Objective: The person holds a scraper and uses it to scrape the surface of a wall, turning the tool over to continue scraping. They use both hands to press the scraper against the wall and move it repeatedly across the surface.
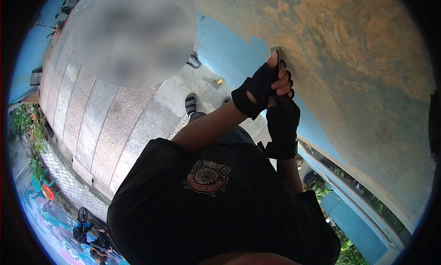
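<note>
Both my hands wear black fingerless gloves and are close together in front of the wall [349, 58], whose paint is patchy and worn to tan plaster. A flat scraper [275, 49] shows only its metal blade at the wall's surface. My left hand [262, 91] is closed on it, thumb pressed along the blade and fingers curled. Just below, my right hand [282, 125] is closed against the left, apparently round the lower part of the scraper; its fingers and the handle are mostly hidden.
Light blue paint [229, 40] covers the wall's lower band. A small flat tool [213, 83] lies on the paved floor [124, 113] near my sandalled foot [190, 103]. A blurred patch hides the upper left. Plants [30, 127] and a motorbike [87, 230] are farther off.
</note>
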A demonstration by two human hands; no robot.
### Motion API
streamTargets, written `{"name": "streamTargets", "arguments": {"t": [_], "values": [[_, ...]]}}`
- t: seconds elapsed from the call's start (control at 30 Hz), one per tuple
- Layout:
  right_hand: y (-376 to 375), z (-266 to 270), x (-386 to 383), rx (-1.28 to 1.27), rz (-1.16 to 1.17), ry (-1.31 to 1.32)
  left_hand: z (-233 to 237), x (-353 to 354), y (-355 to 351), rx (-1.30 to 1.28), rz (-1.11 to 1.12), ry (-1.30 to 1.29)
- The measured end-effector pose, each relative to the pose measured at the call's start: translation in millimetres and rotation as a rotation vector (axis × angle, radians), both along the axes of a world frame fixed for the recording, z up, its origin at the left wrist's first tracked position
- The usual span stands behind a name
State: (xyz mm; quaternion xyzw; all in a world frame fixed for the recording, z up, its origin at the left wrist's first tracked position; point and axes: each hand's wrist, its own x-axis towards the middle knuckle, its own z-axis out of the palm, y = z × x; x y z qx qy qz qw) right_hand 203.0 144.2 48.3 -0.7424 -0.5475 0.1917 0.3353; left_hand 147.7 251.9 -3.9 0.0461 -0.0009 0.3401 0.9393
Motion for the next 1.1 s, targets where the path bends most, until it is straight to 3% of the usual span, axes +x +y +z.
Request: {"name": "streamTargets", "arguments": {"t": [0.17,0.27,0.3,0.37,0.57,0.8,0.87,0.9,0.97,1.0,1.1], "values": [[15,-5,-3,0.011,-0.009,-0.014,-14,-3,15,-0.006,-0.008,-0.087],[32,-10,-6,-0.109,0.027,0.231,-22,-5,19,-0.023,0.032,-0.167],[28,-9,-7,-0.103,0.031,0.232,-23,-8,23,-0.008,0.015,-0.186],[9,-5,-6,0.006,0.000,-0.007,-17,-3,6,-0.012,-0.001,-0.130],[16,-9,-10,-0.059,-0.027,0.083,-26,-8,13,0.005,-0.068,-0.160],[15,-13,-8,0.013,-0.027,-0.051,-26,-4,13,0.012,-0.038,-0.129],[30,-16,-12,-0.019,-0.007,0.202,-33,-6,24,-0.004,-0.022,-0.167],[27,-12,-12,-0.022,-0.012,0.204,-33,-8,27,-0.014,0.006,-0.198],[21,-2,-15,-0.116,-0.030,0.025,-27,-7,16,0.000,-0.017,-0.184],[14,-4,-14,-0.016,-0.029,-0.037,-20,-5,9,-0.013,-0.054,-0.125],[18,-4,-14,0.024,-0.042,0.042,-18,-7,13,-0.009,-0.076,-0.062]]}}
